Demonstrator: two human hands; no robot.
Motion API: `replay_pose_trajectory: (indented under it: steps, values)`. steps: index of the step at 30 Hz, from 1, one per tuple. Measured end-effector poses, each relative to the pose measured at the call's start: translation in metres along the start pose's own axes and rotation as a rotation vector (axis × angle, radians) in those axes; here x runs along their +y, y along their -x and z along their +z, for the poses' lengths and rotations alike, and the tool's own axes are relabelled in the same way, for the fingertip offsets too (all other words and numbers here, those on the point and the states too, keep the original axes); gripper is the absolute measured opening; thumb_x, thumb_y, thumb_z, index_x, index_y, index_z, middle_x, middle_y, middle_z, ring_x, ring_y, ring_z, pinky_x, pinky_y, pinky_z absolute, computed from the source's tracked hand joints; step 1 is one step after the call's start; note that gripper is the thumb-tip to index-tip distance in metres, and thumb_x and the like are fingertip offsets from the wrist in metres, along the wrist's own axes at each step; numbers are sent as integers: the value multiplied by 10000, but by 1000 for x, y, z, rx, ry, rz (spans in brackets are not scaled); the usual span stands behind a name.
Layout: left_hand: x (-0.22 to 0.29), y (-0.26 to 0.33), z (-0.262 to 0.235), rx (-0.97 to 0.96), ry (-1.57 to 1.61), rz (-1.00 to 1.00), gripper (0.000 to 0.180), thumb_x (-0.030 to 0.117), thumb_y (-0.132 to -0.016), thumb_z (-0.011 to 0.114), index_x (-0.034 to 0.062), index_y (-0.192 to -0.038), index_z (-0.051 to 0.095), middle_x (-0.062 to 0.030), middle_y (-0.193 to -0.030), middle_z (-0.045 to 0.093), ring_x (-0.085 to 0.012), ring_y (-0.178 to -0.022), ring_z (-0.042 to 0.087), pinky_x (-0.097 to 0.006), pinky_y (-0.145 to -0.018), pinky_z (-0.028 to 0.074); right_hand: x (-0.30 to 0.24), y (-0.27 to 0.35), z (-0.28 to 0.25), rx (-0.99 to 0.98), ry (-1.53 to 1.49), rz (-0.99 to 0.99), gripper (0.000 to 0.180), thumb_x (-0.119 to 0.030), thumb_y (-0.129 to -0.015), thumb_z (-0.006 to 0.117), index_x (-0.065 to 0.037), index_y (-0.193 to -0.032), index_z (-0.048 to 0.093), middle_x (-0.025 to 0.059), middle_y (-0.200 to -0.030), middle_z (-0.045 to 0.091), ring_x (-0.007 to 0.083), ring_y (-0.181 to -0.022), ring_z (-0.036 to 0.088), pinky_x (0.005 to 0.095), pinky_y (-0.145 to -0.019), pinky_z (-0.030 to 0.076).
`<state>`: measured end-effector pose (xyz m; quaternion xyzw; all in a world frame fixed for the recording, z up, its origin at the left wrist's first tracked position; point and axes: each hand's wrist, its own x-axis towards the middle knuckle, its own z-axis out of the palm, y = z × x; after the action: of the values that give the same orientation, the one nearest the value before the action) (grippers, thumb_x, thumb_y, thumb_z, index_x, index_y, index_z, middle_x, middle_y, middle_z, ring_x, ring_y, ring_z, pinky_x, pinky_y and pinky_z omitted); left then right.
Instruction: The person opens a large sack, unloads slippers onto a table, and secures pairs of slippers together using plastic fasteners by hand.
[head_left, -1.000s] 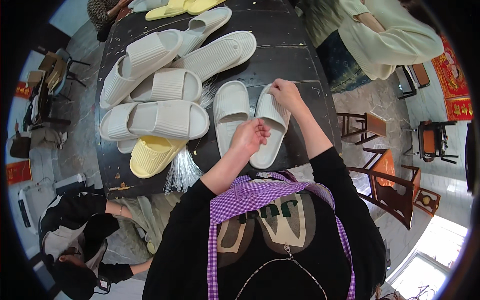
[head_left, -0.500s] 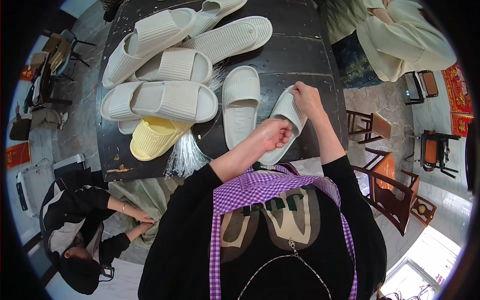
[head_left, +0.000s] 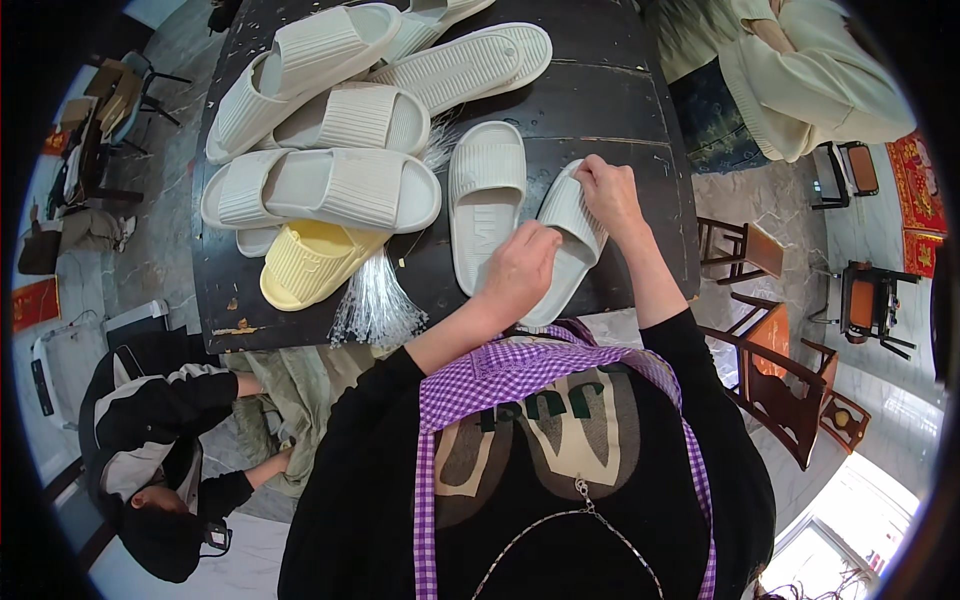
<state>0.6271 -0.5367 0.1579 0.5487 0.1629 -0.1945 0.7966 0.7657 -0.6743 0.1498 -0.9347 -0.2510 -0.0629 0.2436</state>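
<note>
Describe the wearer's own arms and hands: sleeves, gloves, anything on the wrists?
Both the left hand and right hand are bare, no gloves. Plain black sleeves end partway down the forearms, leaving the wrists uncovered. No watch or bracelet visible on either wrist.

Pale grey ribbed slippers (head_left: 560, 205) and a yellow slipper (head_left: 315, 268) contrast with a near-black table (head_left: 600, 120), purple-and-white checked apron (head_left: 500, 365) and black top (head_left: 370, 490).
</note>
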Motion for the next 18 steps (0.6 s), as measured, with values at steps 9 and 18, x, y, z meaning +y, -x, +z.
replay_pose_trajectory:
  steps: [9,18]
  values:
    - [-5,-6,-22,30,167,57,150,131,-893,493,18,-838,575,-36,-759,572,-94,-625,512,-210,-494,381,-9,-5,4,-34,18,0,102,-146,-792,568,-50,-756,564,134,-659,607,302,-686,593,400,-691,377]
    - [-6,-28,-33,-193,522,-361,112,135,-843,522,43,-788,553,-27,-693,542,-100,-550,473,-217,-434,339,-11,-8,5,-32,17,-29,93,-127,-791,559,-42,-757,574,134,-663,607,299,-667,592,386,-684,395]
